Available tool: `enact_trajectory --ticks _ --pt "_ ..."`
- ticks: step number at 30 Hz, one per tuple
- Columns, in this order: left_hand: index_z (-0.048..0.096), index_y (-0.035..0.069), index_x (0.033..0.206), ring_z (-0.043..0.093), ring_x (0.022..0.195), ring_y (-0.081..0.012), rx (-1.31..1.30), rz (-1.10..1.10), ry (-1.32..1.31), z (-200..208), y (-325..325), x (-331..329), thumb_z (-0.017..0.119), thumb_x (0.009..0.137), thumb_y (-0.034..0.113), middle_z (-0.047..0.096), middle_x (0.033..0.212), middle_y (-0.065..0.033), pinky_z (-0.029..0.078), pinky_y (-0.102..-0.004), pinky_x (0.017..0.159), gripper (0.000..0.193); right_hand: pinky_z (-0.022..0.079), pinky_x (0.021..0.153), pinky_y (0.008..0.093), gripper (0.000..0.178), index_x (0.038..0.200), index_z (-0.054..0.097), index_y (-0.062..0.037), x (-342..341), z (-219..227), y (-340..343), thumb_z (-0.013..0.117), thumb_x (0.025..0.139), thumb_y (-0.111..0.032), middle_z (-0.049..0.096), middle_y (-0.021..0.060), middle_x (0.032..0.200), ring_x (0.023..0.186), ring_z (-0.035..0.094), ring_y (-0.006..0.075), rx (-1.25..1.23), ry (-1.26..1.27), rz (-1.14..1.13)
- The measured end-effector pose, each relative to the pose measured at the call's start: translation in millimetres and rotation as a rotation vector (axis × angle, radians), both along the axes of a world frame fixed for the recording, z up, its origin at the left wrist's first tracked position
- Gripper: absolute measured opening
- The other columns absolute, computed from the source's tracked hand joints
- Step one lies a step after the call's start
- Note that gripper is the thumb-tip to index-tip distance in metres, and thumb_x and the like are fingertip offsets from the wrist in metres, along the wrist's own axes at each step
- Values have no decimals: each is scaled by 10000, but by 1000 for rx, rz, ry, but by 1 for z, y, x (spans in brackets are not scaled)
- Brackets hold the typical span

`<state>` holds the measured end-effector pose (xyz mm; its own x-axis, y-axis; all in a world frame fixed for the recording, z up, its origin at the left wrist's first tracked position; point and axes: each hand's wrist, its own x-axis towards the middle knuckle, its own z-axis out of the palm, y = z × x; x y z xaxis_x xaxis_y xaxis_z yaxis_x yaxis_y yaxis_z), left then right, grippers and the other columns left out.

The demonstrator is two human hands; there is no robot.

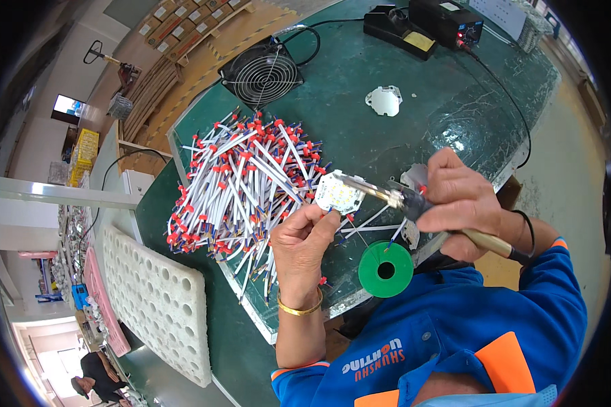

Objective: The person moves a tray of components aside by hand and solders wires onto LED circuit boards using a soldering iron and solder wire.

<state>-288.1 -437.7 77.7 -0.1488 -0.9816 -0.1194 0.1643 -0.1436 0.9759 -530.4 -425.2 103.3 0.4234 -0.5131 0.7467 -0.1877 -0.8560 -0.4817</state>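
Observation:
My right hand (461, 203) grips a soldering iron (482, 239), its metal tip reaching left over a white LED board (339, 197) with yellow chips. At the board's near edge, the thumb and forefinger of my left hand (302, 244) are pinched on thin solder wire. That wire runs down to a green spool (370, 275) at the table edge. Whether those fingers also grip the board, I cannot tell. A large heap of short white cables (244, 180) with red grommets lies left of the board. More white boards (414, 178) sit partly hidden behind my right hand.
A black fan (263, 76) stands beyond the cable heap. At the far side are an iron stand (402, 32) and a black soldering station (448, 20), its cord curving down the right. One loose board (384, 101) lies mid-table. A perforated white foam tray (159, 298) is at left.

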Motion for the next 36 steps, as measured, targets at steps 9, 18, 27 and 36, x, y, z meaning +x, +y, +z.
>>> enact_trajectory --ticks 9,18,27,36 --pt "643 7 767 408 565 1 40 -6 -4 2 2 -1 648 790 -12 521 639 58 277 -169 499 31 352 640 372 167 874 610 -70 1 -18 18 537 853 -218 474 20 616 508 452 164 84 -72 70" --pt "645 0 796 420 575 1 43 -18 2 5 5 -1 647 783 -33 537 656 50 291 -161 507 35 363 615 335 244 811 638 -67 5 -15 15 572 585 0 469 -10 563 439 433 158 67 -108 73" --pt "639 1 790 424 577 -1 55 -30 13 4 6 -2 645 786 -35 534 656 52 295 -163 509 37 339 583 312 225 803 633 -83 8 -15 14 579 600 0 434 -26 532 418 399 133 -19 -69 40" --pt "623 21 738 427 576 0 79 36 -11 -1 3 -4 649 793 -5 530 645 55 297 -163 510 67 380 572 319 197 796 620 -43 14 -32 11 560 613 -3 430 -9 527 413 393 142 -120 -51 4"
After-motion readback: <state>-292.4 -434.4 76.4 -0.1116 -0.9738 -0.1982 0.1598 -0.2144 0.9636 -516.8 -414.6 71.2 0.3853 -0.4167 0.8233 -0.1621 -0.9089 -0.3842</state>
